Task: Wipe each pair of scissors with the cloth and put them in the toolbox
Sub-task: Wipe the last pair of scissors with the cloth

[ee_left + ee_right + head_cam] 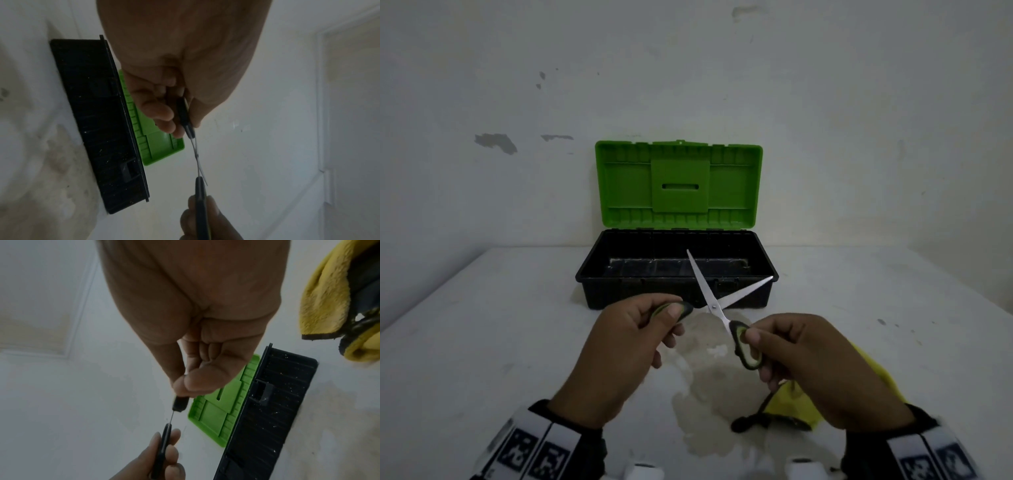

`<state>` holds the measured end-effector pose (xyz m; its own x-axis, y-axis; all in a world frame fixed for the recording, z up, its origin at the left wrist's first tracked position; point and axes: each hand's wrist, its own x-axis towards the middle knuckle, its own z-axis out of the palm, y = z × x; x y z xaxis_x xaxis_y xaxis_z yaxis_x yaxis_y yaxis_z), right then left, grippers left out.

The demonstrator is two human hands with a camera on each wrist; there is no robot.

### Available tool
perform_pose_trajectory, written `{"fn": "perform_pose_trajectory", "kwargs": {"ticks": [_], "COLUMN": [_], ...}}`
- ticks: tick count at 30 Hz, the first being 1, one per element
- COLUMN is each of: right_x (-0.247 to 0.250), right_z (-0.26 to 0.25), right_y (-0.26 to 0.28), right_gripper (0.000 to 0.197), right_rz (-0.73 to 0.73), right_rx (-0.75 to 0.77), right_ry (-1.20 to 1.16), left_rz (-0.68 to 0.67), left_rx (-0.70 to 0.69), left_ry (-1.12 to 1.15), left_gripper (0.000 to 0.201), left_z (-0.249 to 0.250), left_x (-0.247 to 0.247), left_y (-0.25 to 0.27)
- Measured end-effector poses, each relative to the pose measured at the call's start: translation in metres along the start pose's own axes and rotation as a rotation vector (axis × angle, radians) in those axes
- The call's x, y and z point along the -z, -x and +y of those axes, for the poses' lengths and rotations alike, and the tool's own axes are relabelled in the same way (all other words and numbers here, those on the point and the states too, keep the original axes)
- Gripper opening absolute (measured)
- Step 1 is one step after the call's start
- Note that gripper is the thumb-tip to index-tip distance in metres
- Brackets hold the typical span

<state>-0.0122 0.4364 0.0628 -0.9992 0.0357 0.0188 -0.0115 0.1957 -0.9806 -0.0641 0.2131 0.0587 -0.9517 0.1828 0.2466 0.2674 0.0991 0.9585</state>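
A pair of scissors (714,301) with black and green handles hangs spread wide above the table, its steel blades pointing toward the toolbox (619,278). My left hand (650,329) pinches the left handle and my right hand (774,346) pinches the right handle. In the left wrist view the left hand (176,113) grips the black handle (185,113), with the blades (197,159) edge-on. In the right wrist view the right hand (191,382) pinches its handle (180,404). The toolbox stands open with its green lid (678,185) upright. A yellow cloth (791,404) lies under my right wrist.
A second pair of dark scissor handles (750,419) lies on the yellow cloth (327,301). The white table (500,342) has a stained patch (709,380) in front of the toolbox. A white wall (688,68) stands right behind the box.
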Motion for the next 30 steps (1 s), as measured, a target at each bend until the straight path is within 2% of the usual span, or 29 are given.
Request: {"fn": "perform_pose_trajectory", "kwargs": {"ticks": [5, 10, 12, 17, 20, 23, 26, 28, 30], "right_x": [-0.008, -0.022, -0.034, -0.061, -0.071, -0.074, -0.066, -0.055, -0.036], "right_z": [0.005, 0.011, 0.010, 0.007, 0.005, 0.004, 0.001, -0.007, -0.019], "right_y": [-0.005, -0.008, -0.009, -0.014, -0.017, -0.022, -0.032, -0.043, -0.058], "right_gripper": [0.019, 0.012, 0.013, 0.017, 0.017, 0.017, 0.017, 0.016, 0.017], "right_rz": [0.005, 0.001, 0.012, 0.125, 0.146, 0.140, 0.082, 0.056, 0.078], "right_rx": [0.007, -0.072, -0.089, -0.011, 0.005, 0.009, -0.008, 0.008, 0.050], "right_ry": [-0.046, -0.169, -0.244, -0.318, -0.372, -0.379, -0.314, -0.249, -0.174], "left_rz": [0.106, 0.142, 0.153, 0.277, 0.314, 0.298, 0.209, 0.171, 0.220], "left_rx": [0.104, 0.204, 0.210, 0.185, 0.193, 0.198, 0.210, 0.169, 0.088], "left_ry": [0.119, 0.266, 0.285, 0.346, 0.386, 0.361, 0.280, 0.170, -0.030], "left_gripper": [0.016, 0.015, 0.014, 0.013, 0.010, 0.008, 0.010, 0.019, 0.036], "left_z": [-0.011, -0.012, -0.011, -0.012, -0.014, -0.017, -0.014, -0.009, -0.011], "left_x": [-0.001, -0.009, -0.020, -0.033, -0.037, -0.038, -0.026, -0.012, 0.013], "left_y": [0.000, 0.000, 0.005, 0.003, 0.001, 0.000, -0.006, -0.018, -0.040]}}
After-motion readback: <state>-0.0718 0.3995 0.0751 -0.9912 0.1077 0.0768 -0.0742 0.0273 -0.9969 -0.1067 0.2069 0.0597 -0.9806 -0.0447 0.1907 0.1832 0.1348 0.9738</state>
